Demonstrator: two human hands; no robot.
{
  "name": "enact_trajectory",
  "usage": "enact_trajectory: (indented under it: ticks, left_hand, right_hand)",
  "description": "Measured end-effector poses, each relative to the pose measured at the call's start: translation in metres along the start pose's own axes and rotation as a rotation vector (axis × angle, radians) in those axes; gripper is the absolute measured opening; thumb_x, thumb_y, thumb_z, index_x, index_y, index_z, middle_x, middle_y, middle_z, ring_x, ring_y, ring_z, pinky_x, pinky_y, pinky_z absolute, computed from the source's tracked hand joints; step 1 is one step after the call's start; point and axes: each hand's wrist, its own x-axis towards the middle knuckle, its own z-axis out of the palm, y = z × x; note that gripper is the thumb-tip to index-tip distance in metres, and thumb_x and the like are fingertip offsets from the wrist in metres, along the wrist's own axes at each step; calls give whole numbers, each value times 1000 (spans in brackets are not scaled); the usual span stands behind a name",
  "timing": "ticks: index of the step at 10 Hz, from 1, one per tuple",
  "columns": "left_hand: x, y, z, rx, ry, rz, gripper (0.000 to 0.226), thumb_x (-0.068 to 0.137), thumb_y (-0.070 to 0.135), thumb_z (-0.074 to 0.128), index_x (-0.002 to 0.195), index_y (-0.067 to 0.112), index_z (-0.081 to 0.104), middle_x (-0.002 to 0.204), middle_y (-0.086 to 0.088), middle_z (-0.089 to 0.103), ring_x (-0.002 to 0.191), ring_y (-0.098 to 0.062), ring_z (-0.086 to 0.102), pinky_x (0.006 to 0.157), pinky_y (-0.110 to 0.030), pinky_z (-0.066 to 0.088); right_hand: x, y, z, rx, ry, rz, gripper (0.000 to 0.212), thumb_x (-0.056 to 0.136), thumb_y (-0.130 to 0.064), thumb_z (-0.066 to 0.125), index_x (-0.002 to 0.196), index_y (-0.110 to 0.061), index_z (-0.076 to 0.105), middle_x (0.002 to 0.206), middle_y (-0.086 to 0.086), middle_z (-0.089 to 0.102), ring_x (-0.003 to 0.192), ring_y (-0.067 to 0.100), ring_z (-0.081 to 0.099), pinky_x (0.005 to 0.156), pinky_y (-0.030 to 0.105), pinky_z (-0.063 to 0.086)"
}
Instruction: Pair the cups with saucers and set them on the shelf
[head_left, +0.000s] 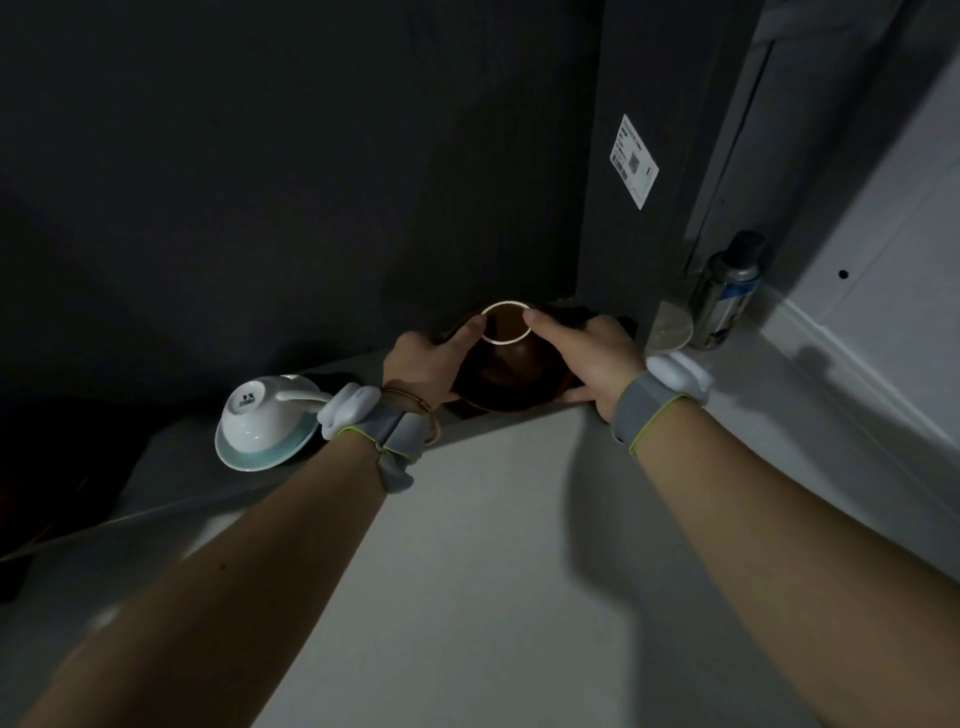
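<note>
Both hands grasp the brown cup (506, 358), inverted on its brown saucer (498, 402) at the shelf (467, 519) back edge: left hand (423, 371), right hand (597, 358). Glazed ceramic, likely slippery and fragile; lift by the saucer rim. White cup (265, 410) left of it.

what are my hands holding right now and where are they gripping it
Both hands hold the upside-down brown cup on its dark saucer. The left hand and right hand have fingertips at the cup's white foot ring and lower fingers at the saucer's sides.
</note>
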Motion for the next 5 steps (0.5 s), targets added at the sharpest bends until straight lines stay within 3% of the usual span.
enact_trajectory:
  ticks: [2, 3, 4, 5]
  left_hand:
    - [-5, 1, 0, 20, 20, 19, 42, 71, 62, 73, 65, 23, 59, 91, -12, 70, 90, -34, 71, 77, -47, 62]
    - [-10, 0, -3, 155, 23, 100, 52, 78, 68, 62, 77, 16, 67, 97, -17, 74, 92, -36, 71, 83, -46, 60]
    - [-16, -8, -8, 349, 59, 250, 63, 89, 66, 47, 93, 7, 68, 97, -17, 73, 94, -36, 67, 80, -37, 53]
    - [-28, -16, -19, 481, 172, 400, 58, 93, 59, 45, 92, 4, 61, 101, -22, 68, 99, -40, 62, 71, -33, 39]
  right_hand:
    - [1, 1, 2, -201, 54, -106, 51, 79, -62, 64, 101, -17, 56, 105, 7, 61, 94, 28, 62, 71, 45, 62]
    - [-4, 0, 3, -400, 120, -175, 62, 86, -66, 50, 105, -8, 58, 106, 13, 64, 92, 33, 63, 76, 47, 60]
    - [-7, 4, 4, -601, 205, -221, 72, 93, -63, 35, 133, -3, 45, 131, 24, 56, 114, 43, 56, 92, 44, 48]
    - [-26, 8, 3, -723, 254, -317, 71, 96, -59, 33, 144, -7, 32, 142, 25, 43, 124, 45, 46, 98, 45, 40]
